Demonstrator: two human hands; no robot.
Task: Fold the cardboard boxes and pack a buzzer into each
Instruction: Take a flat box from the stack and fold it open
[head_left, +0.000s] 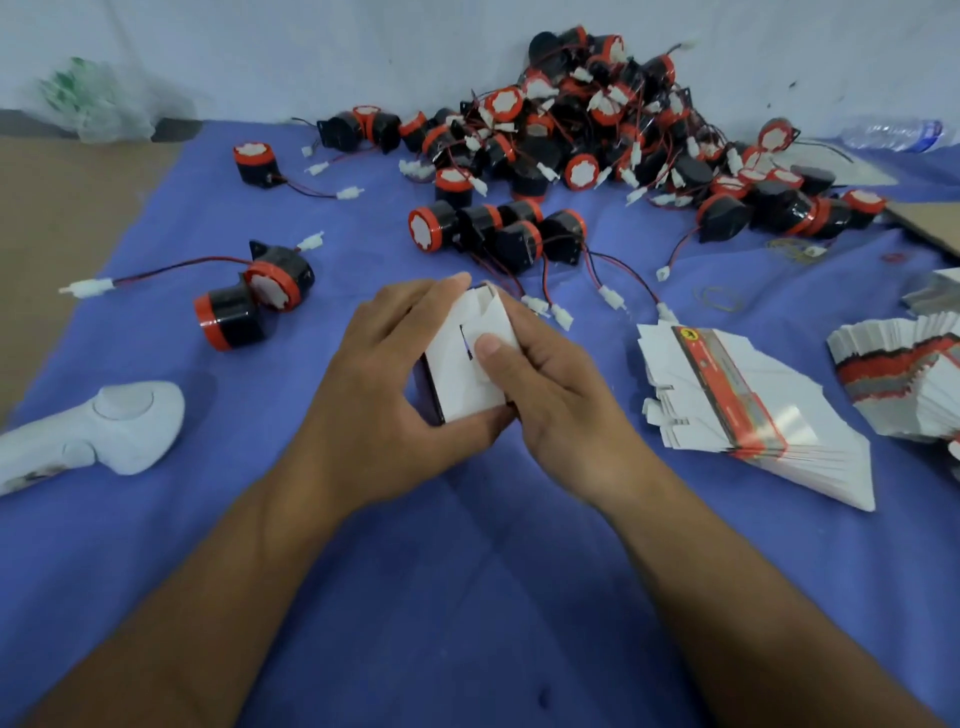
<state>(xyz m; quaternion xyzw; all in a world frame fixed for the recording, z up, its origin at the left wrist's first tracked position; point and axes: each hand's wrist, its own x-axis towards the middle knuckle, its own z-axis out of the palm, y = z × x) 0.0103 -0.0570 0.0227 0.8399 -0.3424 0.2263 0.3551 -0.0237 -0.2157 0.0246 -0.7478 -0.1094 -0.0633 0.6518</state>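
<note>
Over the middle of the bench (467, 571), a half-folded cardboard box (460, 387) sits between both hands. The left grip (384, 374) curls round its left side, fingers over the far end. The right grip (561, 405) pinches it, thumb pressing flat on the white top flap. It looks like feather-light thin card, stiff along its creases but easily dented or torn at the tabs, so I'd hold it by edges and corners rather than squeeze the panels. Whether a buzzer is inside, I cannot tell. The buzzers (597, 135) heaped by the far edge look denser, hard plastic with trailing wires that may snag; best taken by the body. Flat boxes (753, 415) lie toward the right edge.
</note>
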